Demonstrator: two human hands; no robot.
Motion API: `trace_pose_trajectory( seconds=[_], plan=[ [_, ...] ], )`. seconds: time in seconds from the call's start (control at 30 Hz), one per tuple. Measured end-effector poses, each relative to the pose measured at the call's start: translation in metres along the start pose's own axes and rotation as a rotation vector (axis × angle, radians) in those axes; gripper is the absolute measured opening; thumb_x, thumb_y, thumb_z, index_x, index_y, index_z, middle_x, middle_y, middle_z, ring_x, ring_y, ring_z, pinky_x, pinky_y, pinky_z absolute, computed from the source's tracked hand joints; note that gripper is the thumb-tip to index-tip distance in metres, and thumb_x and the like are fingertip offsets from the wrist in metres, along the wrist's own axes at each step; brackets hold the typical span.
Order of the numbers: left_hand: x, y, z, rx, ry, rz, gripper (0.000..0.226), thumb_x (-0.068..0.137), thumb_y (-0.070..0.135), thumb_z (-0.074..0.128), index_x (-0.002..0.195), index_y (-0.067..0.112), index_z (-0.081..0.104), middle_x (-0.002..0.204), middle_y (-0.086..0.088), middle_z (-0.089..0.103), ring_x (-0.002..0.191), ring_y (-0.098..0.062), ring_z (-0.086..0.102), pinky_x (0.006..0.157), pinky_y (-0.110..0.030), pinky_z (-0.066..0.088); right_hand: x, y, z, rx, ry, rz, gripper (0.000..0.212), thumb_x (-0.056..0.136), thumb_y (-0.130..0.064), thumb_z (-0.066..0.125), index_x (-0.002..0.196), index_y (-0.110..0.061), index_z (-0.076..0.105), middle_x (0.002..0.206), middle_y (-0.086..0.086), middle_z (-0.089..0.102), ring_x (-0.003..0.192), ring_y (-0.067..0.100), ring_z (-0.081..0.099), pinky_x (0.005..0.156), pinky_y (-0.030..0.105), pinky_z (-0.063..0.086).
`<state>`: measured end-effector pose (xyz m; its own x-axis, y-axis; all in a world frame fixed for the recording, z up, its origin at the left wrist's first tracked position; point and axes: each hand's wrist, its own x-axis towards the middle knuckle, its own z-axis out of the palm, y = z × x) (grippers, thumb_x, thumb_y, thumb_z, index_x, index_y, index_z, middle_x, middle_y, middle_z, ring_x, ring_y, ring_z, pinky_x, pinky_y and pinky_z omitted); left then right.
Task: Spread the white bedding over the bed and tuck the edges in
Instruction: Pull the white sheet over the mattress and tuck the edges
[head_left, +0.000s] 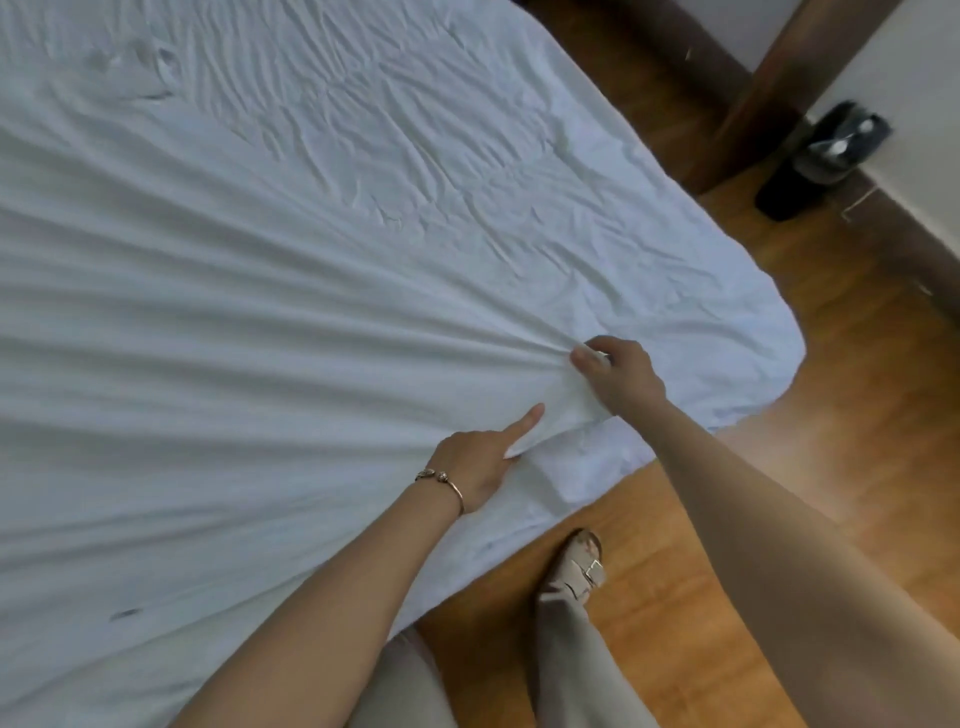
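Note:
The white bedding (291, 249) covers the bed and fills most of the view, wrinkled at the far end and pulled into long folds that run toward my hands. My right hand (618, 376) grips a bunched fold of the sheet near the bed's near edge, fingers curled round the cloth. My left hand (480, 462), with a bracelet on the wrist, holds the sheet's edge just below it, thumb over the cloth and index finger stretched out along the fabric. The sheet's edge (576, 467) hangs loose over the side of the mattress between my hands.
Wooden floor (779, 493) runs along the right side of the bed. My foot in a light sandal (574, 569) stands close to the bed's edge. A dark object (821, 161) lies on the floor by the wall at the upper right, beside a dark wooden post (763, 88).

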<state>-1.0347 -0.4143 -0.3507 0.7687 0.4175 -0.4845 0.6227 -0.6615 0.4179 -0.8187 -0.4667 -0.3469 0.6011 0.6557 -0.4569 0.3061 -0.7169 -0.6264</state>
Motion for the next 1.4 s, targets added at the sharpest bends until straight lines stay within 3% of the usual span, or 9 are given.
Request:
trace_pose_trajectory(
  seconds=[0.1,0.23,0.4,0.5,0.63,0.87,1.13,1.27,1.4],
  plan=[
    [0.040,0.064,0.015,-0.024,-0.074,0.053,0.063,0.104,0.032,0.032,0.144,0.054,-0.011,0.083,-0.003,0.058,0.071,-0.023,0.056,0.062,-0.033,0.043,0.017,0.046,-0.053,-0.093,0.024,0.058,0.021,0.094,-0.050,0.051,0.099,-0.034,0.064,0.095,-0.008,0.064,0.084,0.016,0.058,0.068,0.032,0.039],
    [0.074,0.098,0.017,-0.112,-0.332,0.070,0.060,0.099,0.056,0.030,0.150,0.045,0.001,0.105,0.001,0.057,0.091,-0.019,0.056,0.078,-0.035,0.048,0.020,0.092,-0.073,-0.272,-0.025,0.072,0.023,0.098,-0.050,0.044,0.096,-0.034,0.060,0.086,-0.010,0.060,0.080,0.016,0.054,0.061,0.031,0.035],
    [0.137,0.080,-0.007,-0.010,0.302,0.233,0.045,0.099,0.032,0.032,0.138,0.019,0.050,0.122,-0.008,0.058,0.114,-0.029,0.051,0.096,-0.040,0.042,0.027,0.097,-0.057,-0.082,-0.064,0.162,0.031,0.097,-0.043,0.045,0.096,-0.019,0.065,0.094,-0.005,0.061,0.084,0.018,0.058,0.066,0.034,0.045],
    [0.182,0.061,-0.038,0.175,0.194,0.221,0.039,0.097,0.034,0.048,0.132,0.019,0.055,0.132,-0.007,0.053,0.123,-0.029,0.044,0.101,-0.038,0.032,0.029,0.094,-0.051,0.156,-0.010,0.237,0.033,0.096,-0.042,0.048,0.081,-0.016,0.062,0.077,-0.004,0.060,0.072,0.017,0.056,0.062,0.033,0.041],
    [0.216,0.030,-0.071,0.431,-0.092,0.154,0.039,0.093,0.048,0.053,0.115,0.017,0.058,0.116,-0.005,0.059,0.112,-0.026,0.049,0.092,-0.035,0.032,0.035,0.090,-0.053,0.420,0.131,0.282,0.023,0.093,-0.024,0.056,0.074,-0.013,0.063,0.074,-0.003,0.058,0.067,0.011,0.051,0.059,0.024,0.039],
    [0.225,-0.016,-0.111,-0.111,0.082,0.148,0.036,0.076,0.061,0.045,0.063,0.028,0.042,0.068,0.005,0.046,0.075,-0.022,0.049,0.069,-0.032,0.033,0.044,0.095,-0.043,0.415,0.258,0.313,0.023,0.097,-0.022,0.052,0.082,-0.009,0.063,0.080,-0.002,0.062,0.074,0.011,0.053,0.064,0.024,0.040],
    [0.370,0.144,-0.125,0.089,0.180,0.380,0.031,0.090,0.036,0.060,0.085,0.005,0.065,0.081,-0.006,0.047,0.097,-0.033,0.052,0.073,-0.032,0.023,0.091,0.168,-0.136,0.363,0.568,0.372,0.020,0.097,-0.015,0.047,0.077,-0.011,0.051,0.077,-0.001,0.051,0.077,0.018,0.046,0.058,0.028,0.030],
    [0.424,0.172,-0.127,0.181,0.182,0.264,0.035,0.089,0.039,0.054,0.090,0.006,0.066,0.096,-0.017,0.058,0.105,-0.033,0.051,0.083,-0.035,0.031,0.140,0.199,-0.174,0.251,0.527,0.313,0.018,0.097,-0.023,0.051,0.079,-0.020,0.054,0.089,0.004,0.055,0.092,0.025,0.053,0.079,0.038,0.036],
    [0.435,0.153,-0.115,0.262,0.074,0.142,0.035,0.094,0.046,0.051,0.093,0.013,0.061,0.099,-0.008,0.065,0.104,-0.031,0.056,0.086,-0.036,0.032,0.146,0.218,-0.158,0.316,0.428,0.422,0.019,0.090,-0.041,0.061,0.088,-0.021,0.061,0.098,-0.004,0.055,0.098,0.013,0.049,0.087,0.035,0.028]
  ],
)
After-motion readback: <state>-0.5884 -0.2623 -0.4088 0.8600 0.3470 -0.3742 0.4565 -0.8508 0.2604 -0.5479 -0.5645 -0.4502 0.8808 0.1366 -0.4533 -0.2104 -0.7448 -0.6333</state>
